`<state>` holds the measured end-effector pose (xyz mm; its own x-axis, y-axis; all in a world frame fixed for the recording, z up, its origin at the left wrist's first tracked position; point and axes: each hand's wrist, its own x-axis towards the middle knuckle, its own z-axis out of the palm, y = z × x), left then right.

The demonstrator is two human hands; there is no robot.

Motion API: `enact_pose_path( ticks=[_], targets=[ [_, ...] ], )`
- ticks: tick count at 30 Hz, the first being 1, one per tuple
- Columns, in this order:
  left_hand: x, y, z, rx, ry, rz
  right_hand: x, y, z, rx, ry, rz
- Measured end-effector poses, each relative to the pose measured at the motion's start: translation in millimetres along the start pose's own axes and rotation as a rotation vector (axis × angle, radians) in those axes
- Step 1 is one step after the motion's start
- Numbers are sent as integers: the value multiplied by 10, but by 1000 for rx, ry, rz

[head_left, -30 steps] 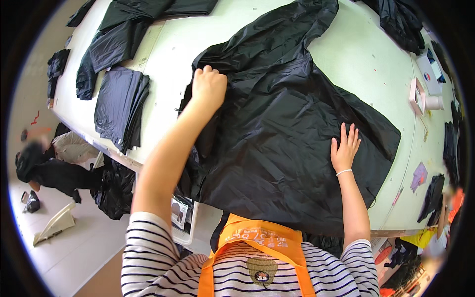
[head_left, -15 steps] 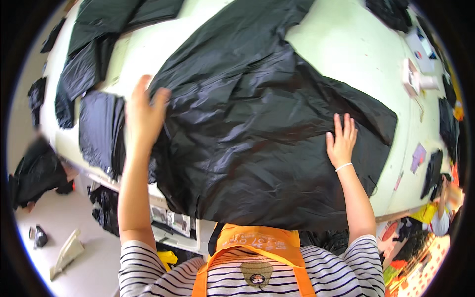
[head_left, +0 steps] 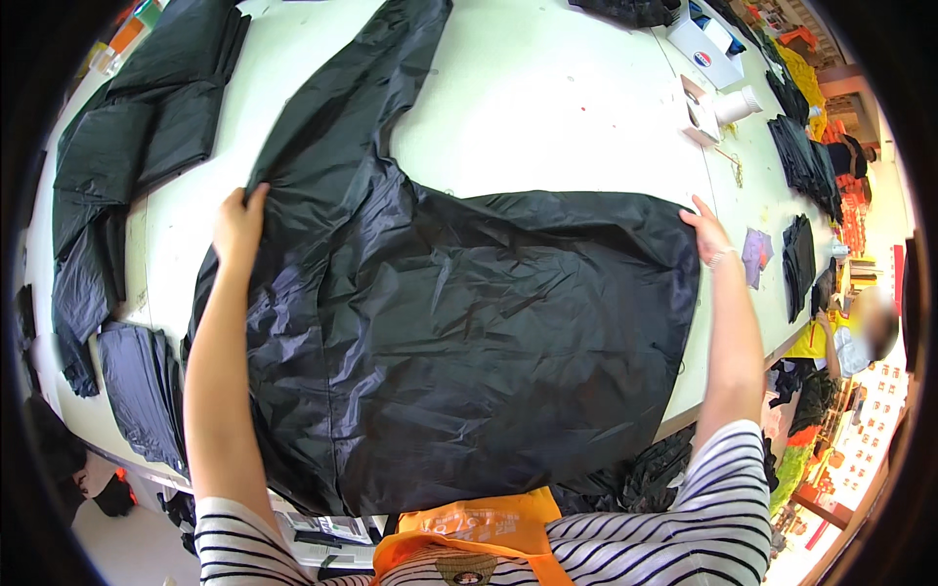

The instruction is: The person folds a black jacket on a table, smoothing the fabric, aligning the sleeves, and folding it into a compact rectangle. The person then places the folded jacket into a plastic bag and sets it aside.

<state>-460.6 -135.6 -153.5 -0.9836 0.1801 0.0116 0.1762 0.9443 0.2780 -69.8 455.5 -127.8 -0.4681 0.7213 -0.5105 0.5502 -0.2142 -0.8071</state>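
A wide white bench (head_left: 547, 107) fills the upper and middle frame, evenly lit by bright light. Pale floor (head_left: 117, 542) is seen at the lower left, below the bench edge. At the right edge, orange-red shelving (head_left: 860, 210) and a tiled floor strip (head_left: 879, 400) are visible beside the bench.

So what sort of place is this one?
Probably a garment workshop: a long white cutting table, a big black fabric piece spread on it, and stacks of black pieces alongside.
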Motion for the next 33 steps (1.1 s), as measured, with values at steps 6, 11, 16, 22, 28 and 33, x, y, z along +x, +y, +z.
enact_pose_path(
  ticks=[6,11,16,22,28,33],
  targets=[
    [267,-827,-572,-570,270,137,-222,-492,-850,35,-281,-22],
    [375,-571,-577,-604,240,34,207,-699,-660,-619,137,-175],
    [-467,-76,-328,-515,426,138,552,98,-299,-850,497,-551],
    [-3397,-550,-403,181,-2,19,-2342,977,1338,-1006,-42,-771],
    [-3479,-1552,-257,203,0,-71,-3120,1992,1686,-1182,-44,-687],
    [-2551,-1518,0,160,88,56,-2418,1511,1973,-1151,52,-807]
  ],
)
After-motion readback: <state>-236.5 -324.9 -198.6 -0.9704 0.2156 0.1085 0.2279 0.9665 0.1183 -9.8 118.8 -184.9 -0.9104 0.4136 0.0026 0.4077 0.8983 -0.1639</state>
